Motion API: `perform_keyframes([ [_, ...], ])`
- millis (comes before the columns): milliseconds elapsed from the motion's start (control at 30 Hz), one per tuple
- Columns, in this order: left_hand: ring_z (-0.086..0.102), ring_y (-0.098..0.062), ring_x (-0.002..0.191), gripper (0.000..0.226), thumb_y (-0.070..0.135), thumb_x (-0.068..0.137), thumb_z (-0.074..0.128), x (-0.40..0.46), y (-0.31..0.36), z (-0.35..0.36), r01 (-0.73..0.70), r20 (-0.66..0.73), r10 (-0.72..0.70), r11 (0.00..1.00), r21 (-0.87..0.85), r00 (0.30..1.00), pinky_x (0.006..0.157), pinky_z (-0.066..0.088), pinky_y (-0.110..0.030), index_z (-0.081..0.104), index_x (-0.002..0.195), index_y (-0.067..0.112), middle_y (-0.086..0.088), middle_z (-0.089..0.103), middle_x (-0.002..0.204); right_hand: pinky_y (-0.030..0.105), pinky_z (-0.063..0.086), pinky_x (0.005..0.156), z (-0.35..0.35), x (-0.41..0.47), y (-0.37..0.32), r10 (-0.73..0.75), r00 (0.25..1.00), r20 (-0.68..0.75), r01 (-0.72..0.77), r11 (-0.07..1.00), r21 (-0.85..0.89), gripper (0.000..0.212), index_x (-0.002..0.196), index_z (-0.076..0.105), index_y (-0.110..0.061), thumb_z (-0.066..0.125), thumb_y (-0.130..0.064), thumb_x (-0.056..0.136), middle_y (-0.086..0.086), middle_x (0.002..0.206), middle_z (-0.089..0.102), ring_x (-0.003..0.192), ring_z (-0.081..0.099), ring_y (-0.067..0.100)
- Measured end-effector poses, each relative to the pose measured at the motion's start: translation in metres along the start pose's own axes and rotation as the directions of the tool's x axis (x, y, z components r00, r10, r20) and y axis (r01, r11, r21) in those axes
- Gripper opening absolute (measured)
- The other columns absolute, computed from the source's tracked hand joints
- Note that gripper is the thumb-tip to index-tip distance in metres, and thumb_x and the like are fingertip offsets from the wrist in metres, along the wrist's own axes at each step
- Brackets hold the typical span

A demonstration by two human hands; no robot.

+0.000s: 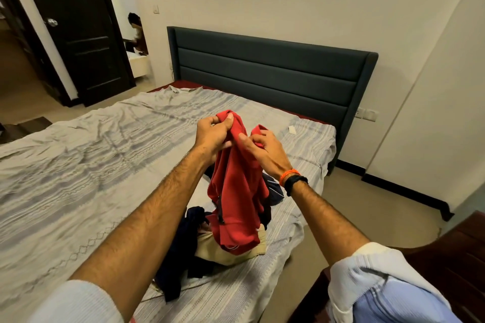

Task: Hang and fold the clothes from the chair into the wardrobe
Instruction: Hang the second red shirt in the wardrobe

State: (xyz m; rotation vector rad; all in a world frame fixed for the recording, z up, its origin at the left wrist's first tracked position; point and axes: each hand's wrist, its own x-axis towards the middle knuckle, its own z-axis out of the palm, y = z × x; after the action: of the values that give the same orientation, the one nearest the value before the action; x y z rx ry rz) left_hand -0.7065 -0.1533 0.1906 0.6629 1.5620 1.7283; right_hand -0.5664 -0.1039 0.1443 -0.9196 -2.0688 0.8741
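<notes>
Centre frame, the red garment [237,191] hangs lifted above the bed [78,165], its top edge bunched in both fists: left hand [214,136] pinches one fold, right hand [262,151] clutches the other. Below it lies a pile of dark and beige clothes [199,244], with the dark headboard [270,71] behind.

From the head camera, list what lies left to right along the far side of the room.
Dark door → person in the doorway → light switch → headboard → wall sockets.
</notes>
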Motion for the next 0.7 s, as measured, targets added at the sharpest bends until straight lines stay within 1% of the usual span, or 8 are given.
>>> perform_keyframes([
  [133,0.069,-0.015,0.075,0.028,0.027,0.095,0.064,0.002,0.000,0.001,0.001,-0.043,-0.003,0.999,-0.042,0.999,0.053,0.058,-0.029,0.051,0.074,0.013,-0.007,0.065,0.085,0.033,0.046,0.069,-0.011,0.010,0.004,0.033,0.974,0.224,0.043,0.943,-0.329,0.038,0.060,0.055,-0.032,0.073,-0.062,0.076,-0.002,0.084,0.062,0.077,0.057,0.018],
  [233,0.065,-0.010,0.069,0.025,0.029,0.097,0.061,0.008,-0.006,-0.008,0.010,-0.082,-0.016,0.997,-0.073,0.997,0.051,0.056,-0.026,0.053,0.078,0.015,-0.005,0.060,0.082,0.040,0.039,0.099,-0.015,0.016,0.013,0.031,0.994,0.105,0.031,0.841,-0.540,0.030,0.071,0.072,-0.026,0.066,-0.052,0.086,0.007,0.128,0.057,0.120,0.047,0.029],
  [267,0.061,-0.007,0.062,0.023,0.029,0.098,0.060,0.009,-0.008,-0.012,0.012,-0.097,-0.018,0.998,-0.064,0.995,0.049,0.055,-0.024,0.054,0.080,0.016,-0.003,0.058,0.078,0.040,0.036,0.104,-0.017,0.017,0.015,0.025,0.998,0.049,0.005,0.848,-0.530,0.035,0.076,0.076,-0.021,0.064,-0.052,0.087,0.007,0.133,0.056,0.123,0.045,0.028],
  [333,0.050,-0.003,0.044,0.021,0.029,0.098,0.060,0.012,-0.012,-0.018,0.022,-0.103,-0.023,1.000,-0.004,0.994,0.045,0.048,-0.020,0.055,0.081,0.017,-0.001,0.052,0.069,0.034,0.047,0.081,-0.023,0.018,0.014,0.079,0.997,-0.025,-0.083,0.935,-0.345,0.047,0.058,0.065,-0.015,0.061,-0.050,0.090,0.006,0.088,0.069,0.084,0.058,0.021],
  [400,0.044,-0.003,0.039,0.017,0.023,0.097,0.061,0.010,-0.015,-0.022,0.061,-0.072,-0.056,0.995,0.073,0.996,0.041,0.043,-0.018,0.057,0.083,0.016,0.000,0.050,0.065,0.029,0.034,0.054,-0.025,0.018,0.008,0.199,0.980,-0.023,-0.200,0.972,-0.123,0.056,0.048,0.043,-0.017,0.060,-0.044,0.095,-0.002,0.049,0.046,0.051,0.042,0.015],
  [467,0.051,-0.006,0.051,0.006,0.015,0.093,0.067,0.005,-0.017,-0.022,0.097,-0.021,-0.095,0.984,0.147,0.995,0.048,0.046,-0.019,0.062,0.096,0.015,0.000,0.058,0.071,0.028,0.026,0.048,-0.022,0.019,0.002,0.280,0.960,0.011,-0.280,0.955,0.100,0.057,0.047,0.037,-0.022,0.060,-0.042,0.096,-0.009,0.042,0.037,0.044,0.034,0.010],
  [567,0.061,-0.014,0.075,0.036,-0.001,0.084,0.071,-0.004,-0.020,-0.021,0.110,0.033,-0.119,0.973,0.204,0.992,0.071,0.052,-0.028,0.055,0.114,0.013,-0.007,0.066,0.094,0.025,0.032,0.049,-0.014,0.021,-0.004,0.362,0.931,0.038,-0.345,0.844,0.412,0.051,0.052,0.046,-0.021,0.058,-0.037,0.098,-0.011,0.043,0.043,0.041,0.040,0.005],
  [700,0.059,-0.016,0.071,0.042,-0.021,0.079,0.056,-0.017,-0.023,-0.015,0.029,0.125,-0.070,0.952,0.304,0.990,0.057,0.048,-0.024,0.053,0.112,0.006,-0.007,0.062,0.088,0.026,0.049,0.055,-0.008,0.025,-0.015,0.432,0.899,0.071,-0.344,0.596,0.726,0.032,0.073,0.061,-0.008,0.057,-0.024,0.100,0.000,0.064,0.060,0.058,0.057,0.011],
])
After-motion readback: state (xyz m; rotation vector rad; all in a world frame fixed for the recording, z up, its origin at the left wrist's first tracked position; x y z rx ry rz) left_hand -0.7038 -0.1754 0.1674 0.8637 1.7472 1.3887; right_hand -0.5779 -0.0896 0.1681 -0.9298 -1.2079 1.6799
